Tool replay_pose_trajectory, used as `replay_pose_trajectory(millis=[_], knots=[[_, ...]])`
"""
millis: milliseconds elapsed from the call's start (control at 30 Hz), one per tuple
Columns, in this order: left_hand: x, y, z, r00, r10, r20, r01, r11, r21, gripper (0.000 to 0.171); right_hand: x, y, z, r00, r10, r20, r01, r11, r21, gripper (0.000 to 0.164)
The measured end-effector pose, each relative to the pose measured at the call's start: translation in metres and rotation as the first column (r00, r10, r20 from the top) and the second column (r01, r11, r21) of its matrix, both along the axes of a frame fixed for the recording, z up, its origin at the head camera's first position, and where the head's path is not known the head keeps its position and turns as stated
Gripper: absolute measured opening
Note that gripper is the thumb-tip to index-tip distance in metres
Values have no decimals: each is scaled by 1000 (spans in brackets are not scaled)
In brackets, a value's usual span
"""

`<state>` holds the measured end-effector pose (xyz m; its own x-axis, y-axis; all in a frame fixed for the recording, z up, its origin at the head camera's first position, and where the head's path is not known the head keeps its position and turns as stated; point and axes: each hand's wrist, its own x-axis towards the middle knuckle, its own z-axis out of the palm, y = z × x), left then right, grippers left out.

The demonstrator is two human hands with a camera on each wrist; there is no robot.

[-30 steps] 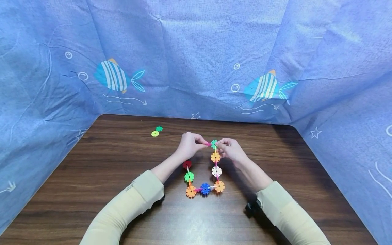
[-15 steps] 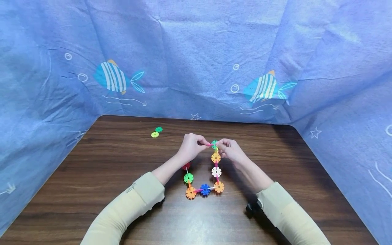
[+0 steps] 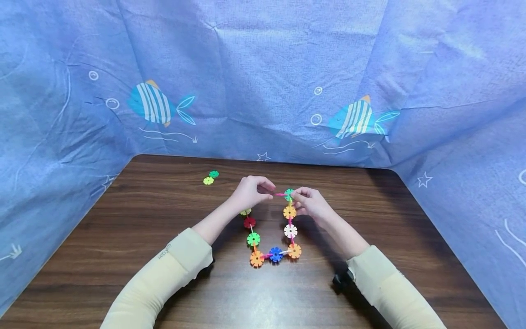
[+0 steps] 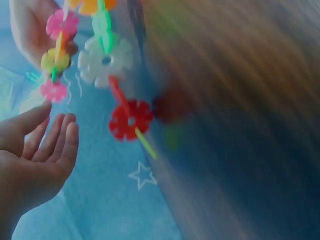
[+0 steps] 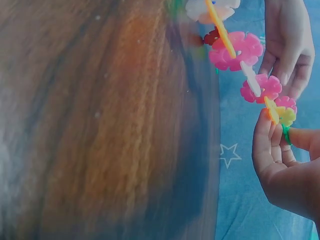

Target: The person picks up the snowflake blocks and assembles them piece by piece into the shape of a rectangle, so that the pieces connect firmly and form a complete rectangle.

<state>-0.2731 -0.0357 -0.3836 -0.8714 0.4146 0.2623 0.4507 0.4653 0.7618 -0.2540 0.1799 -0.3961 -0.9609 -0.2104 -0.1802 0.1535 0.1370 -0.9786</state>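
A chain of notched plastic snowflake discs lies in a U shape on the table in the head view, with a blue disc point(image 3: 276, 254) at its near side. My right hand point(image 3: 315, 205) pinches the green disc point(image 3: 289, 195) at the far right end. A pink disc point(image 3: 281, 194), edge-on in the head view, juts left from that green disc. My left hand point(image 3: 249, 194) is just left of the pink disc, thumb and fingers apart, holding nothing. Beneath it, a yellow disc point(image 3: 245, 212) at the chain's left end is partly hidden. The left wrist view shows the pink disc point(image 4: 54, 92) above the left fingertips.
A loose green disc point(image 3: 213, 174) and a yellow-green disc point(image 3: 208, 181) lie at the back left of the brown table point(image 3: 164, 219). A blue fish-print cloth point(image 3: 263, 82) hangs behind and beside the table.
My left hand has let go of the pink disc and moved slightly left, its fingers parting. The pink disc stays attached to the green one. My right hand keeps its pinch, nearly still.
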Motion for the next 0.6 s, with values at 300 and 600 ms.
replay_pose_trajectory(millis=[300, 600], knots=[[-4, -31, 5, 999, -44, 12, 44, 996, -72, 26, -3, 8, -8, 999, 29, -14, -29, 1000, 0, 23], [-7, -66, 11, 999, 41, -31, -43, 996, -79, 27, -3, 15, -13, 999, 49, -16, -49, 999, 14, 28]])
